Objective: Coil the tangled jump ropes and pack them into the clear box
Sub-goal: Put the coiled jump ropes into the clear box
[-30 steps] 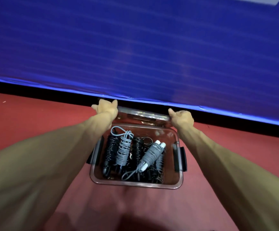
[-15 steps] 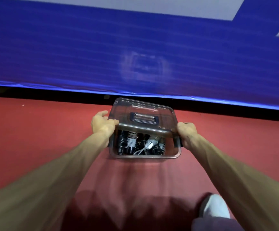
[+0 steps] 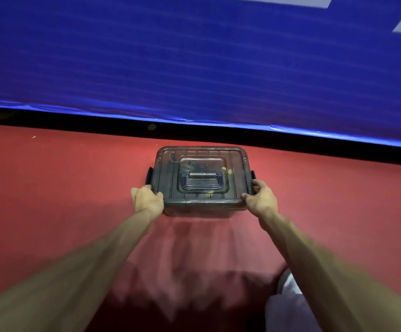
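The clear box (image 3: 204, 210) stands on the red floor with its smoky transparent lid (image 3: 233, 164) lying flat on top. The coiled jump ropes (image 3: 190, 167) show only dimly through the lid. My left hand (image 3: 146, 200) grips the lid's near left corner, thumb on top. My right hand (image 3: 259, 197) grips the near right corner the same way. A dark side latch (image 3: 149, 176) sticks out on the left of the box, and another one (image 3: 253, 174) on the right.
A blue padded wall (image 3: 194, 56) with a black base strip runs across just behind the box. Red floor (image 3: 63, 188) spreads to both sides. A white shoe (image 3: 288, 283) shows at the lower right.
The lid, held tilted over the open box earlier, now lies flat on it and covers the ropes. Both hands slid from the far edge to the near corners.
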